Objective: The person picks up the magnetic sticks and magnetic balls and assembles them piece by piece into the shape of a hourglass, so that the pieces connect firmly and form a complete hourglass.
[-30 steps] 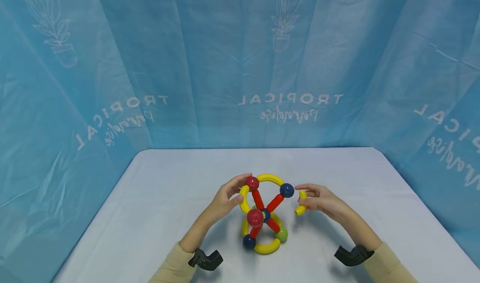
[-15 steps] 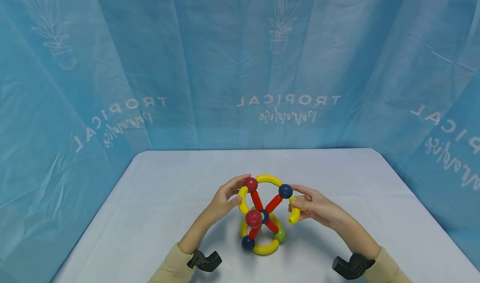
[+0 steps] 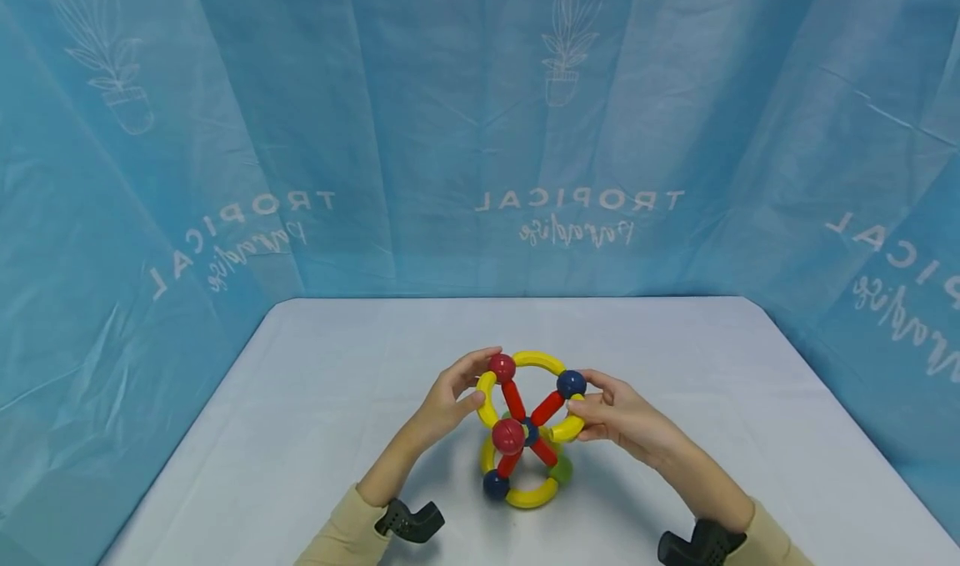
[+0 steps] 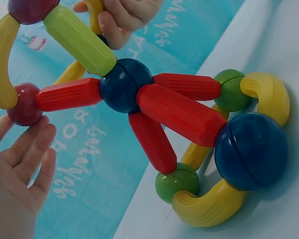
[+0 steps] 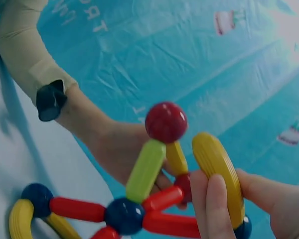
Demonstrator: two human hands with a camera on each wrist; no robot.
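A ball-and-rod toy structure stands on the table, with straight red rods meeting at a central blue ball. Curved yellow rods and green balls form its lower ring. My left hand holds the upper left part, fingers against a red ball and thumb by a curved yellow rod. On the other side, my right hand pinches another curved yellow rod. One end of that rod meets the upper right blue ball; its other end points toward the large red ball.
The white-covered table extends around the structure. A blue printed curtain encloses the back and both sides. Black bands with cameras sit on both wrists.
My right hand has brought the curved yellow rod leftward to the blue ball and swung its lower end inward. My left hand keeps its hold on the structure.
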